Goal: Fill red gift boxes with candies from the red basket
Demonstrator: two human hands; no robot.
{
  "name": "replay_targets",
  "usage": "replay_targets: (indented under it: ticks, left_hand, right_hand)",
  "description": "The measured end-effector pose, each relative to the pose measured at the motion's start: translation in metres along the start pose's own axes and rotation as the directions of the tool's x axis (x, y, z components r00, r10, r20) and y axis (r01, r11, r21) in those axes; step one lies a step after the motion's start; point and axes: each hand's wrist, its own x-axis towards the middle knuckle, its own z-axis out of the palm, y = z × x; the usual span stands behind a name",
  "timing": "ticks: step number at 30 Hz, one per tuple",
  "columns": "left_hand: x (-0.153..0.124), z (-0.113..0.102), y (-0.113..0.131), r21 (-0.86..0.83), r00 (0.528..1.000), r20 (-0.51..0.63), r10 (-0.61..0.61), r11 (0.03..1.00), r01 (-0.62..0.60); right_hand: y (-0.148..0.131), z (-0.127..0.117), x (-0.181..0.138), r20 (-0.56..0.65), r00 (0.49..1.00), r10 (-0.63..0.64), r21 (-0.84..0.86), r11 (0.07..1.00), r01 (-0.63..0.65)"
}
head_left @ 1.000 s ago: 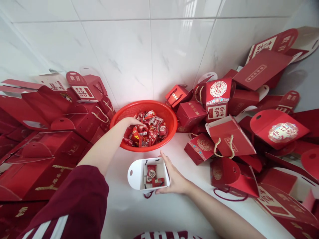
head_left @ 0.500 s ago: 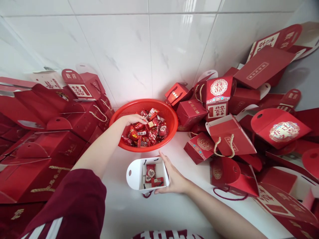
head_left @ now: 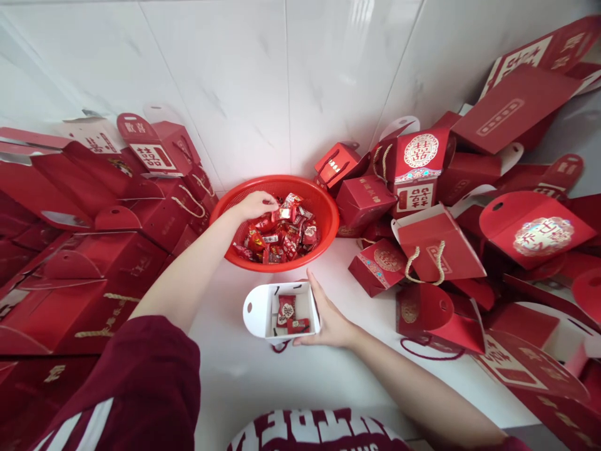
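Note:
Over the left part of a red plastic basket (head_left: 331, 235), my left hand (head_left: 257, 205) has its fingers closed on a red-wrapped candy (head_left: 283, 213) with a pale label. Many other wrapped candies (head_left: 275, 239) lie in the basket below. My right hand (head_left: 328, 316) grips the right side of an open gift box (head_left: 257, 311), its white inside and rounded flap showing. Inside the box rest a dark red candy packet (head_left: 287, 310) with light lettering and a smaller red packet (head_left: 298, 325). A dark cord handle hangs at the box's near side.
Stacked red gift boxes (head_left: 136, 269) line the left side. A loose heap of red boxes (head_left: 441, 244), several with rope handles, covers the right side of the white table (head_left: 225, 382). A tiled wall (head_left: 244, 81) rises behind the basket.
My left hand has drawn its fingers together on a candy and lifted slightly from the pile. My right hand still grips the box. The whole view has shifted a little.

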Motion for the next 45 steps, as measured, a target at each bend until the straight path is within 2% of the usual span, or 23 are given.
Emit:
replay_targets:
  ticks: [4,7,10,15,21,25,29,31,33,35,37,39,41,43,45]
  left_hand:
    - [-0.023,0.006,0.03,-0.064,0.986,-0.126,0.106,0.991,-0.115]
    - [-0.059,0.014,0.062,-0.251,0.973,-0.218,0.08,0.958,-0.135]
    - [-0.105,0.024,0.09,-0.38,0.986,-0.168,-0.002,0.923,-0.063]
    - [-0.167,0.038,0.109,-0.317,0.998,-0.041,-0.045,0.948,0.029]
    - [-0.201,0.048,0.105,-0.389,0.986,0.049,-0.157,0.907,0.163]
    - [-0.21,0.053,0.101,-0.337,0.979,0.095,-0.18,0.92,0.202]
    - [-0.216,0.063,0.095,-0.167,0.99,0.125,-0.073,0.981,0.093]
    - [-0.22,0.069,0.091,-0.073,0.997,0.08,-0.008,0.997,0.014]
    - [-0.228,0.074,0.086,0.007,0.998,-0.014,0.061,0.998,-0.061]
    - [-0.238,0.078,0.078,0.049,0.983,-0.119,0.143,0.989,-0.138]
    - [-0.25,0.084,0.066,0.034,0.957,-0.24,0.163,0.987,-0.159]
    - [-0.263,0.093,0.049,-0.082,0.922,-0.382,0.064,0.991,-0.103]
    - [-0.276,0.104,0.032,-0.272,0.875,-0.471,-0.113,0.962,-0.022]
    - [-0.288,0.114,0.019,-0.436,0.848,-0.458,-0.268,0.898,0.048]
    - [-0.298,0.124,0.011,-0.533,0.864,-0.385,-0.326,0.842,0.08]
  right_hand:
    - [-0.001,0.001,-0.001,-0.012,1.0,-0.008,-0.023,1.0,0.008]
    - [0.0,0.001,-0.001,-0.025,0.999,-0.034,-0.049,0.998,0.033]
    - [0.002,0.002,-0.002,-0.033,0.998,-0.056,-0.082,0.995,0.053]
    - [0.002,0.001,-0.003,-0.043,0.998,-0.045,-0.133,0.99,0.039]
    - [-0.002,0.001,-0.005,-0.039,0.999,-0.032,-0.202,0.979,0.024]
    - [-0.003,0.001,-0.006,-0.037,0.999,-0.016,-0.219,0.976,0.008]
    - [-0.005,0.001,-0.005,-0.022,0.999,-0.046,-0.226,0.973,0.04]
    - [-0.006,0.001,-0.005,-0.017,0.997,-0.072,-0.23,0.971,0.067]
    - [-0.007,0.0,-0.004,-0.011,0.995,-0.101,-0.244,0.965,0.095]
    - [-0.008,0.0,-0.005,-0.003,0.992,-0.126,-0.258,0.959,0.121]
    - [-0.008,0.0,-0.005,0.0,0.99,-0.14,-0.261,0.956,0.135]
    - [-0.008,0.001,-0.005,-0.003,0.989,-0.15,-0.255,0.956,0.144]
    - [-0.008,0.001,-0.005,-0.011,0.986,-0.169,-0.253,0.954,0.161]
    - [-0.008,0.003,-0.006,-0.01,0.978,-0.209,-0.258,0.945,0.199]
    - [-0.009,0.007,-0.006,0.007,0.969,-0.246,-0.261,0.935,0.239]
